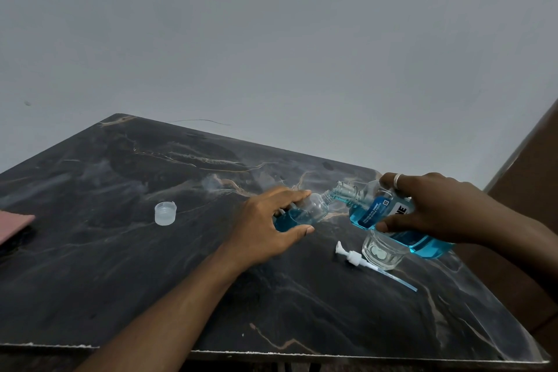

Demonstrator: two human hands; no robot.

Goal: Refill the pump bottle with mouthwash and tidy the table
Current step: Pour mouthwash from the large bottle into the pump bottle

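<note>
- The left hand [265, 220] has its grip closed around the small clear bottle [305, 214], with the fingers on the far side and the thumb on the near side.
- The small bottle is tipped over, its open neck pointing up and to the right, and its bottom is hidden behind the hand.
- There is blue mouthwash in the lower part of the small bottle.
- The right hand [431, 205] has its grip closed around the big mouthwash bottle [386, 214], fingers over the top and thumb under it.
- There is a ring [398, 180] on one finger of the right hand.
- The big bottle is tipped toward the small bottle, with its open mouth just above the small bottle's neck.
- The two necks are very close, but I cannot tell if they touch.
- The big bottle has a blue label and blue mouthwash inside.
- A clear glass [383, 254] stands on the worktop [151, 281] right under the big bottle, on the near side of it.
- The white pump top [356, 258] lies flat on the worktop, just to the left of the glass, with its thin tube pointing to the near right.
- A clear cap [165, 213] sits on the worktop, well to the left of the small bottle.
- A pink flat thing [15, 225] pokes in at the left edge of the worktop, far from the small bottle.
- The worktop is dark with pale wavy lines.
</note>
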